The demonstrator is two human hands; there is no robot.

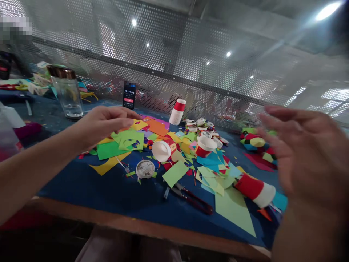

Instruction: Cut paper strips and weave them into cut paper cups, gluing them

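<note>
My left hand [109, 119] reaches over the left side of a heap of coloured paper scraps [158, 128], its fingers stretched and holding nothing that I can see. Raised on the right, my right hand [308, 149] is somewhat blurred, with fingers and thumb apart and nothing between them. Nearest below it lies a red and white paper cup [255, 190] on its side. Two more paper cups stand out in the heap: one tipped over [162, 151], one upright [206, 146]. In front of them is a round silvery disc [145, 169]. Scissors with dark handles [195, 201] lie near the front edge.
A stack of paper cups [177, 112] stands at the back beside a pile of small round pieces [200, 125]. A phone showing a timer [129, 96] and a glass jar [67, 92] are at back left. Behind the blue table [103, 193] rises a perforated metal screen [152, 54].
</note>
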